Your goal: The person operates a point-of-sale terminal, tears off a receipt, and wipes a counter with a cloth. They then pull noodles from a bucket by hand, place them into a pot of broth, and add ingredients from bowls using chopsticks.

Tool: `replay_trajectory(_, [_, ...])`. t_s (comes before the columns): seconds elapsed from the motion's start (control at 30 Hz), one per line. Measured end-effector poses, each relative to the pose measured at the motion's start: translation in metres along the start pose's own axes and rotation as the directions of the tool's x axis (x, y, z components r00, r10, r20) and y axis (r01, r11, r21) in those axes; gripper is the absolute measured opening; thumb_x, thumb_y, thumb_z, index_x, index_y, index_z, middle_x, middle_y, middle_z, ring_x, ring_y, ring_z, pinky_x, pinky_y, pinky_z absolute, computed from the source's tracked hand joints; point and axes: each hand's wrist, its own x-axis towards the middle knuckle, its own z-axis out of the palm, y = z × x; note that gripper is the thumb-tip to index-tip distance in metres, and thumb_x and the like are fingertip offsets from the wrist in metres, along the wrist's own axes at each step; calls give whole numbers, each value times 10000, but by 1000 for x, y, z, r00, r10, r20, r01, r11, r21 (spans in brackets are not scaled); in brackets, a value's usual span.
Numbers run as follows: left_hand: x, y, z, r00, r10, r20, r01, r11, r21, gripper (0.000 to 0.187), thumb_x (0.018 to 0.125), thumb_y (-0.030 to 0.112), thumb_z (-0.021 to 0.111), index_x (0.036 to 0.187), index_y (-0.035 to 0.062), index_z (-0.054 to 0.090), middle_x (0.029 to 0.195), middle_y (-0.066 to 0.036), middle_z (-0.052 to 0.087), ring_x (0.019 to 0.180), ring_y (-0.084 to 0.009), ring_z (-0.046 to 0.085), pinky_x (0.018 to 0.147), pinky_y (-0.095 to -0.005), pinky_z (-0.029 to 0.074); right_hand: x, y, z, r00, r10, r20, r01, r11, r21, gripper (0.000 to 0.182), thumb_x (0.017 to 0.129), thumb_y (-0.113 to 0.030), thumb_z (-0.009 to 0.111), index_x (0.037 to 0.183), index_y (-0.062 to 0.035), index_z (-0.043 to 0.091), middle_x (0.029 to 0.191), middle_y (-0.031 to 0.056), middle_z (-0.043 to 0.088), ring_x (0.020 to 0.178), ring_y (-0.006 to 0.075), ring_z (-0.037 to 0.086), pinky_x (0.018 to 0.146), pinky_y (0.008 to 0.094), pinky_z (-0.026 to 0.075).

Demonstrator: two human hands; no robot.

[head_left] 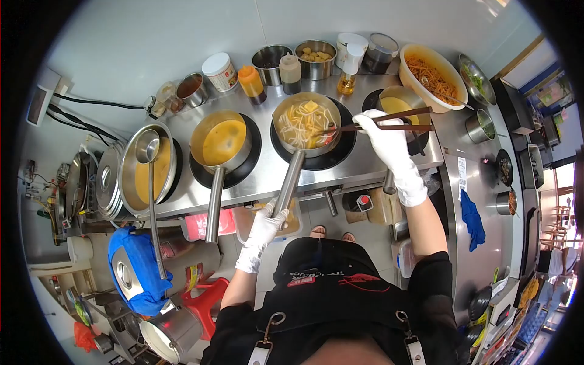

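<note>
My gloved left hand (265, 229) is closed around the long handle of a steel saucepan (292, 173) on a black burner. Pale noodles (299, 126) in yellowish broth fill this pan, with a yellow cube and some red bits among them. Held in my gloved right hand (384, 143) is a pair of long brown chopsticks (415, 113); their tips reach into the noodles at the pan's right side. To the left stands a second saucepan (215, 177) of yellow broth. Another pan of yellow broth (395, 106) sits to the right, partly hidden behind my right hand and the chopsticks.
At far left, a ladle (148, 146) rests across a wide steel bowl (126, 182). Squeeze bottles (250, 80), tubs and a pot of yellow chunks (316, 53) line the back wall. A large bowl of orange shreds (409, 61) stands back right. A blue cloth (471, 220) lies on the right counter.
</note>
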Motion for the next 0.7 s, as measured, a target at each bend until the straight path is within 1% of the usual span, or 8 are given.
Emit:
replay_trajectory(0.03, [-1,3,1,1000,-7,-2,7,1000,-10,396,887,118,605,1236,-35,502,740,12,569,567,-52,499,507,-201,409,4,3,2,1000,2,2,-2,1000,-1,191,844,-176,634,845,14,650,726,78,643,661,148,584,638,278,462])
replay_trajectory(0.1, [-3,8,2,1000,-7,-18,7,1000,20,410,883,122,610,1244,-36,497,733,13,567,569,-52,498,507,-202,407,8,5,6,984,-171,-60,168,984,-52,193,836,-174,647,838,18,650,740,78,653,662,138,585,638,276,466])
replay_trajectory(0.13, [-3,9,1,999,-6,-34,8,999,49,424,880,127,616,1251,-37,493,726,15,565,571,-52,497,508,-203,405,9,-10,0,991,-131,-27,126,980,-151,172,830,-152,653,835,21,650,749,76,660,678,131,595,646,271,469])
replay_trajectory(0.23, [0,2,-2,999,34,11,-35,996,83,456,875,132,623,1267,-47,476,737,8,568,579,-53,498,512,-202,401,14,-43,-7,979,-186,81,203,929,-310,231,876,-230,580,824,-15,650,715,112,632,660,216,614,620,296,468])
replay_trajectory(0.27, [1,1,-2,999,34,12,-35,996,81,456,875,132,623,1267,-47,476,737,8,568,579,-53,498,512,-202,401,19,-37,-6,892,-437,117,446,803,-396,275,887,-269,551,808,-22,639,685,129,606,642,261,600,601,323,461])
replay_trajectory(0.3, [1,1,-2,999,35,4,-35,996,86,461,873,132,625,1267,-53,472,744,5,569,582,-54,497,513,-202,400,22,-41,-4,892,-437,118,446,802,-398,275,887,-269,551,808,-22,639,685,129,606,642,261,600,601,323,461])
replay_trajectory(0.37, [0,3,-2,999,37,-6,-36,995,92,467,871,132,627,1267,-59,468,751,2,569,584,-55,497,515,-201,398,26,-50,2,975,-130,181,193,897,-398,282,872,-274,579,789,-10,631,662,133,599,610,269,582,591,338,454])
replay_trajectory(0.7, [-2,9,-3,999,33,-4,-32,998,50,473,867,113,627,1275,-56,457,751,13,555,586,-44,474,510,-193,387,35,-26,16,997,-39,69,59,945,-321,291,822,-295,664,815,-4,650,668,125,636,594,226,595,590,321,459])
